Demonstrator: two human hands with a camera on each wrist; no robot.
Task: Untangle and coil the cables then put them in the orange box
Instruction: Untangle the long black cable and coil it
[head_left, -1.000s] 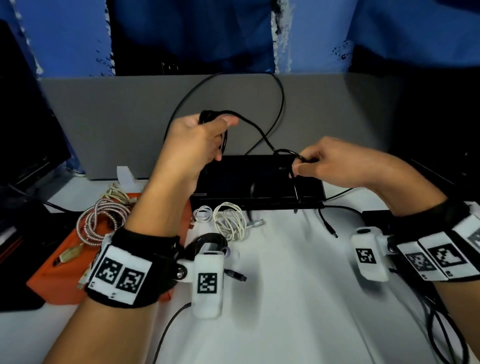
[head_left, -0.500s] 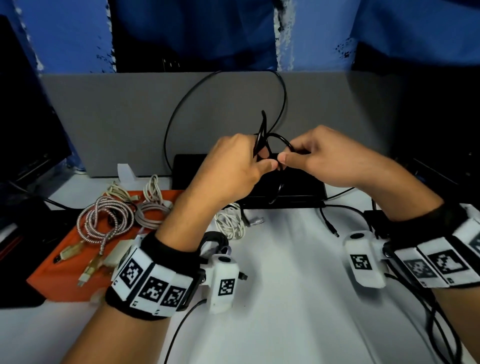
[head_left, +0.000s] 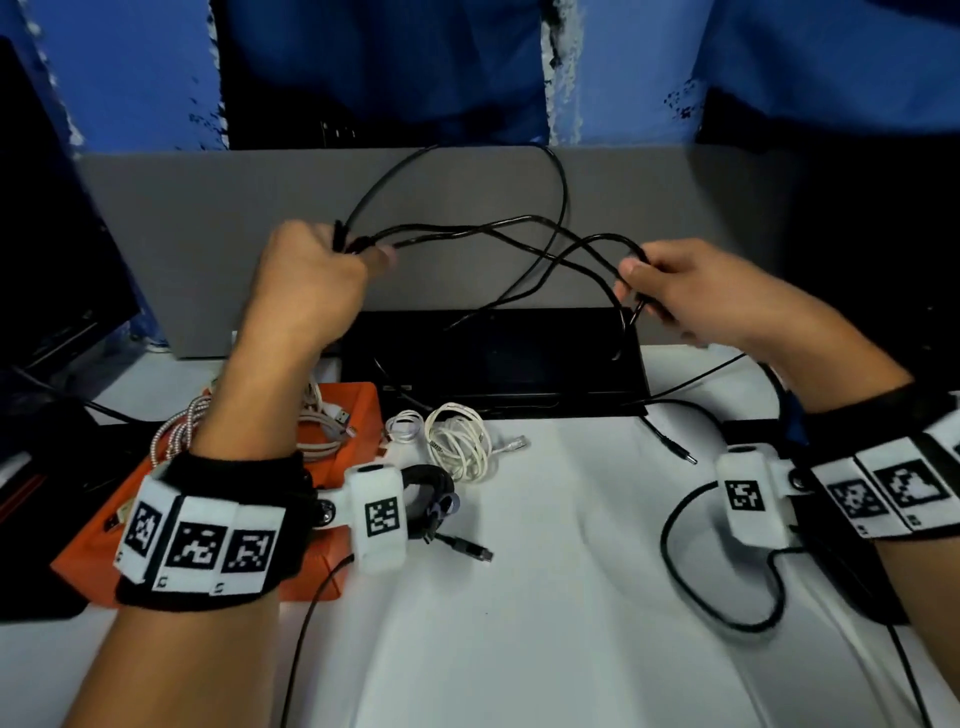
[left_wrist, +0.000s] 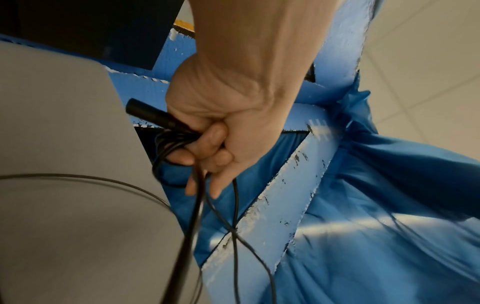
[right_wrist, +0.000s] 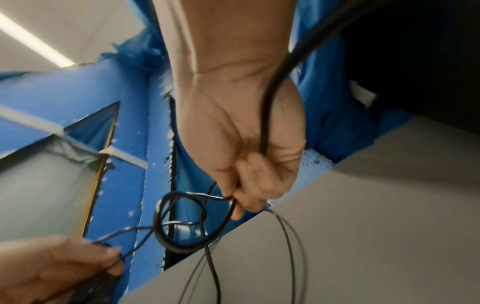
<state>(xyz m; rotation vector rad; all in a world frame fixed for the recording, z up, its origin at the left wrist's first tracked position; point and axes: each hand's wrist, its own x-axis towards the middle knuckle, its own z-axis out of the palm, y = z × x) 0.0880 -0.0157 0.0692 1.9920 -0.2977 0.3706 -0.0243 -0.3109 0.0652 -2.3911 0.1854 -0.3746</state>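
Black cable (head_left: 467, 236): held mid-frame above the desk, strands crossed. Judged light, limp, snag-prone; best gripped near its plug (left_wrist: 153, 114). Left hand (head_left: 311, 280) was fisted round gathered loops; right hand (head_left: 691, 291) pinched one strand. Orange box (head_left: 358, 410) lay lower left, holding coiled cables.

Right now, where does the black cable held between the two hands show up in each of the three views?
Head: black cable strung across upper centre, left hand to right hand.
Left wrist: gripped in the fist at centre, strands trailing down.
Right wrist: pinched at centre, looping below the fingers.
Shared landmark: the grey panel behind the cable in all three.
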